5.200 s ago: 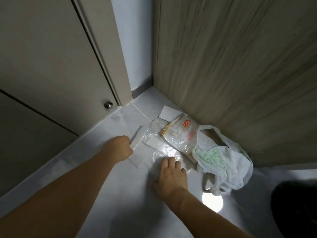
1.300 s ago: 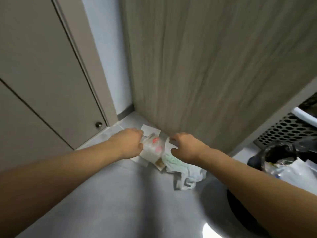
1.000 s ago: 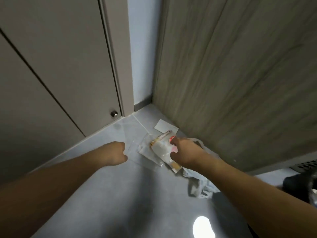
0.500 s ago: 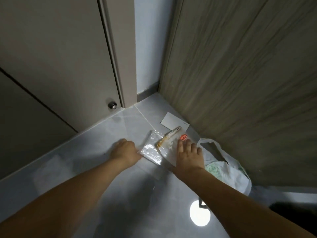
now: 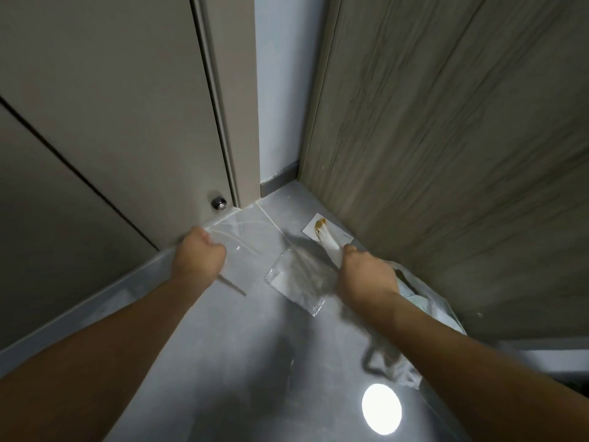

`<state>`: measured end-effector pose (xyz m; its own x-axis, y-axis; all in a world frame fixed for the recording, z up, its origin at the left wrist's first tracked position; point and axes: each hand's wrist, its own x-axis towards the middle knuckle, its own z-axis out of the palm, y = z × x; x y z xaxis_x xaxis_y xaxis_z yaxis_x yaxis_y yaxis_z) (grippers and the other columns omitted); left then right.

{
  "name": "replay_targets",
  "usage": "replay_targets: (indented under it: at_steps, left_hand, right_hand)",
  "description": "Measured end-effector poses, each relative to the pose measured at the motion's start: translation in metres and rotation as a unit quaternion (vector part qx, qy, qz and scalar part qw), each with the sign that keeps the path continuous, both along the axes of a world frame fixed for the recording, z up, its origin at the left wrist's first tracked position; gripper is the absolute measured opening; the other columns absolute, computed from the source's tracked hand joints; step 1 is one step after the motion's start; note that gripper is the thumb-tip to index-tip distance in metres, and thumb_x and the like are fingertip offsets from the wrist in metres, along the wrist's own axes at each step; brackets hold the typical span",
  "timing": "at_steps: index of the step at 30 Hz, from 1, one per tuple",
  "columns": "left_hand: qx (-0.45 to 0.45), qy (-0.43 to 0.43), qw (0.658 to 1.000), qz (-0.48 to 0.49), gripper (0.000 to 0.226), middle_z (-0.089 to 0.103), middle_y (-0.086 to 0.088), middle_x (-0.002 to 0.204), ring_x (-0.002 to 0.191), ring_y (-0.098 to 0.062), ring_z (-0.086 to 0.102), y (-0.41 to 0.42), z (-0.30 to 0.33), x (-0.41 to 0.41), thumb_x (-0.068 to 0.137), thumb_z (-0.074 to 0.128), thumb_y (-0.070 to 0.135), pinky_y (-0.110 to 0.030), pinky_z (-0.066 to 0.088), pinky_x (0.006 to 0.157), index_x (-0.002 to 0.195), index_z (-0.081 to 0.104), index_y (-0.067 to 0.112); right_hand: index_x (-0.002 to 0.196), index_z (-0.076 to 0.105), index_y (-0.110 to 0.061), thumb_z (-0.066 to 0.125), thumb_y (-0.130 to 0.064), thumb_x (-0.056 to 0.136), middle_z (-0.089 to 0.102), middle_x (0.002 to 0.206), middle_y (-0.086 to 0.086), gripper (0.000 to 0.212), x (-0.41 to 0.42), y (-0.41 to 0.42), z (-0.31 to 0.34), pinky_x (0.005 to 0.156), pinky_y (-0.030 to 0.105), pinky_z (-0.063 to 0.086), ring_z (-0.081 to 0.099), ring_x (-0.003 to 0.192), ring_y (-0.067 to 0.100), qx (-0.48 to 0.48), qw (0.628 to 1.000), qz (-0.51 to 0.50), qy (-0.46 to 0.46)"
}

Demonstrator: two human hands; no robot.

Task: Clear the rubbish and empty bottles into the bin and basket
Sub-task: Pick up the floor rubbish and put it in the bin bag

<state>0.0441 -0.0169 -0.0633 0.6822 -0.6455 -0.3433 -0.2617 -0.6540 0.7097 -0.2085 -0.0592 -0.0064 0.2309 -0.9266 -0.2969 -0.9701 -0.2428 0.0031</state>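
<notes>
Rubbish lies gathered in the floor corner where the wood-grain panel (image 5: 446, 154) meets the wall, so both hands work low over the grey floor (image 5: 255, 362). The right hand (image 5: 366, 275) is curled round a white wrapper (image 5: 328, 247) with a yellow-brown tip, and a clear plastic packet (image 5: 296, 279) hangs blurred beside it, apparently held in the same grasp. The wrapper's long axis runs from the fist up and away — its tip points toward the corner, over a white card (image 5: 310, 229) flat on the floor. The left hand (image 5: 199, 258) is fisted on a thin clear sheet (image 5: 237, 237). A white carrier bag (image 5: 424, 301) slumps against the panel under the right forearm, probably the next thing to collect.
</notes>
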Motion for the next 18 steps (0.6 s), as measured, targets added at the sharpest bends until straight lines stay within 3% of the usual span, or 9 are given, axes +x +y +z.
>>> replay_targets:
  at_steps: [4,8,11,13,16,18]
  left_hand:
    - [-0.116,-0.059,0.991,0.013,0.011,0.054,-0.008,0.074,0.07,-0.03,0.052,-0.002,0.054,-0.017,0.077,0.049,0.007,-0.033,0.039,0.057,0.073,0.044,0.016]
    - [-0.194,0.052,0.98,-0.01,0.021,0.061,-0.006,0.085,0.073,-0.027,0.059,-0.002,0.095,-0.046,0.072,0.053,0.007,-0.045,0.053,0.062,0.082,0.047,0.025]
    - [-0.163,0.119,0.975,-0.09,0.029,0.063,-0.008,0.096,0.072,-0.024,0.061,-0.004,0.123,-0.072,0.077,0.053,0.0,-0.031,0.052,0.048,0.098,0.054,0.02]
    - [-0.135,0.134,0.965,-0.178,0.022,0.061,-0.01,0.079,0.061,-0.022,0.056,-0.009,0.145,-0.095,0.076,0.051,-0.006,-0.026,0.047,0.046,0.088,0.062,0.01]
    - [-0.101,0.136,0.945,-0.279,0.01,0.051,-0.012,0.066,0.06,-0.022,0.05,-0.011,0.184,-0.132,0.071,0.052,-0.007,-0.027,0.044,0.051,0.079,0.058,-0.007]
    - [-0.059,0.131,0.923,-0.358,0.009,0.05,-0.012,0.068,0.061,-0.022,0.05,-0.01,0.21,-0.161,0.073,0.053,-0.005,-0.027,0.044,0.052,0.078,0.059,-0.001]
  right_hand:
    - [0.103,0.049,-0.008,0.038,-0.006,0.09,0.063,0.101,0.016,0.018,-0.008,-0.002,0.047,0.071,0.035,0.043,0.061,0.092,0.038,-0.017,0.986,-0.061,-0.155]
    - [0.085,0.046,-0.011,0.037,-0.012,0.087,0.058,0.085,0.005,0.01,-0.025,0.004,0.092,0.059,0.031,0.045,0.058,0.076,0.027,-0.026,0.947,-0.099,-0.303]
    - [0.078,0.051,-0.014,0.039,-0.01,0.082,0.057,0.077,0.0,0.013,-0.048,0.013,0.126,0.051,0.025,0.04,0.055,0.067,0.017,-0.015,0.914,-0.146,-0.378]
    - [0.08,0.053,-0.014,0.042,-0.008,0.083,0.057,0.078,-0.002,0.013,-0.068,0.02,0.149,0.052,0.023,0.04,0.055,0.068,0.013,0.007,0.905,-0.166,-0.391]
    - [0.082,0.058,-0.003,0.048,-0.002,0.083,0.058,0.075,0.005,0.01,-0.111,0.031,0.182,0.057,0.025,0.042,0.056,0.072,0.023,0.054,0.904,-0.185,-0.382]
    - [0.093,0.062,0.009,0.052,0.0,0.08,0.062,0.078,0.016,0.019,-0.147,0.042,0.203,0.063,0.034,0.047,0.058,0.071,0.027,0.104,0.899,-0.205,-0.372]
